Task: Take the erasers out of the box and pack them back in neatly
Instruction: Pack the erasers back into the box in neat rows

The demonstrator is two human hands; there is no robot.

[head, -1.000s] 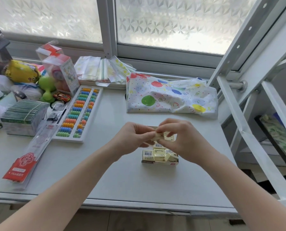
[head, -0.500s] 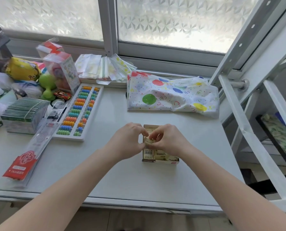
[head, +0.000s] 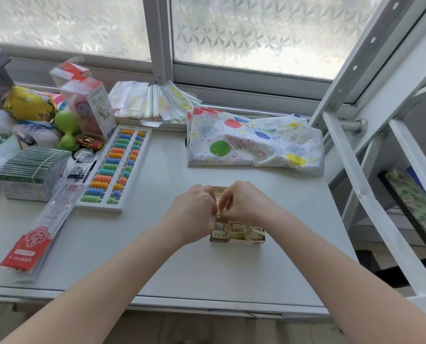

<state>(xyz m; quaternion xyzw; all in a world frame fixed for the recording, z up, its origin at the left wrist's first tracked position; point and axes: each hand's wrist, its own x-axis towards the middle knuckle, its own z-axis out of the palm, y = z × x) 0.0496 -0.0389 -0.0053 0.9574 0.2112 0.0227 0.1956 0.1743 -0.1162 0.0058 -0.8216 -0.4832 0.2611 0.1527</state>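
A small open cardboard box (head: 246,241) sits on the white table, mid-right, with several cream-wrapped erasers (head: 236,228) inside; one near the right end lies tilted. My left hand (head: 194,209) and my right hand (head: 244,202) meet over the far half of the box, fingertips pinched together on an eraser (head: 219,214) at box level. Both hands hide the box's far part and most of that eraser.
A colourful abacus (head: 115,167) lies to the left, with a red-labelled clear packet (head: 38,234) and a stack of green packs (head: 33,170) beyond it. A balloon-print bag (head: 251,145) lies at the back. A white metal frame (head: 356,170) rises on the right.
Both hands came down from above the box to its level, carrying the eraser they pinch. The box has not moved.
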